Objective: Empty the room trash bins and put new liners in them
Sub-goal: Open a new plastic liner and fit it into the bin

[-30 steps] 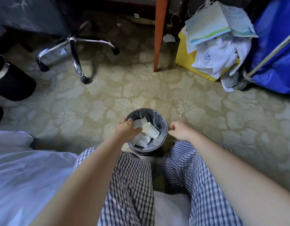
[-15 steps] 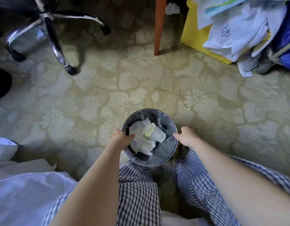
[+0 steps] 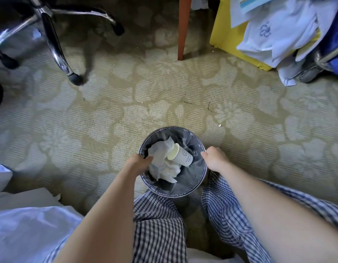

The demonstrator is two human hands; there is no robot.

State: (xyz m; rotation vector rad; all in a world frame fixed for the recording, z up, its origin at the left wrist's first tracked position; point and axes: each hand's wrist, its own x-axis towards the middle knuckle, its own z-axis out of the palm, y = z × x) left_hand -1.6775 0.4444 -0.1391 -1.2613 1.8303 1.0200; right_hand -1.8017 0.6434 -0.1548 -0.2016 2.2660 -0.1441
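Note:
A small round metal trash bin (image 3: pixel 183 192) with a clear plastic liner (image 3: pixel 191 171) stands on the carpet between my knees. Inside lie crumpled white tissues (image 3: pixel 162 164) and a white paper cup (image 3: pixel 180 155) on its side. My left hand (image 3: pixel 138 162) grips the bin's left rim, fingers curled over the liner edge. My right hand (image 3: pixel 214 158) grips the right rim the same way.
A chrome office-chair base (image 3: pixel 56 44) with castors stands at the upper left. An orange-brown table leg (image 3: pixel 183 31) rises at top centre. A yellow box (image 3: pixel 227 35) heaped with white laundry and papers, plus a blue cart, fills the upper right. White bedding (image 3: pixel 27 228) lies at lower left.
The view has tilted down and closer to the bin. Both hands have settled onto opposite sides of the rim; the left hand shifted from over the trash to the left edge.

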